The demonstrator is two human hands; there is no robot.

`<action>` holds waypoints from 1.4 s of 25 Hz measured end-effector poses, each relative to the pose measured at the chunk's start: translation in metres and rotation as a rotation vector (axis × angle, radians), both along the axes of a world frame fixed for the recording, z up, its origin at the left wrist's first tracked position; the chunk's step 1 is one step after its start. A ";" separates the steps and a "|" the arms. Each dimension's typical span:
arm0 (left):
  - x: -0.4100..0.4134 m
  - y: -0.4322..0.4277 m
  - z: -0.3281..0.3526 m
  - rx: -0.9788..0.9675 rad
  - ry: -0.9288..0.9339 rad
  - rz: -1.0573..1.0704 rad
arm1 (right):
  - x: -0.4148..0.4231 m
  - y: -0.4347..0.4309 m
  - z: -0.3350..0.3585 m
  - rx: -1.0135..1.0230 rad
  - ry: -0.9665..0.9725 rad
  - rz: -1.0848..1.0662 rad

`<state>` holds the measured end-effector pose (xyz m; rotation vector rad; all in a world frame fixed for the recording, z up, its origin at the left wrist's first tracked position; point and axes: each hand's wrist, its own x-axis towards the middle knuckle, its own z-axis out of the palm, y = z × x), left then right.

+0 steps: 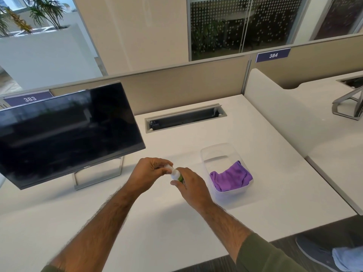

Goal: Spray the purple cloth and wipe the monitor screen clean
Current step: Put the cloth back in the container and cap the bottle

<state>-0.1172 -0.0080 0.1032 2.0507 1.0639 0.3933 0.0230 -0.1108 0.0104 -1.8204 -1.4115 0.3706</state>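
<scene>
A small white spray bottle (175, 174) with a green label is held above the desk in front of me. My right hand (191, 185) grips its body. My left hand (150, 171) pinches the clear cap (168, 167) at the bottle's top. The purple cloth (230, 176) lies crumpled in a clear plastic container (216, 152) just right of my hands. The dark monitor (64, 130) stands on the left of the desk, its screen off and tilted back.
The white desk (137, 222) has an open cable tray slot (184, 118) behind the container. A beige partition (176, 85) runs along the back. A white divider (275, 107) separates the neighbouring desk on the right. A shoe (314, 254) shows at the bottom right.
</scene>
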 end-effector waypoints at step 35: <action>0.037 -0.016 0.011 0.128 -0.033 -0.064 | 0.022 0.013 0.029 -0.126 0.334 0.103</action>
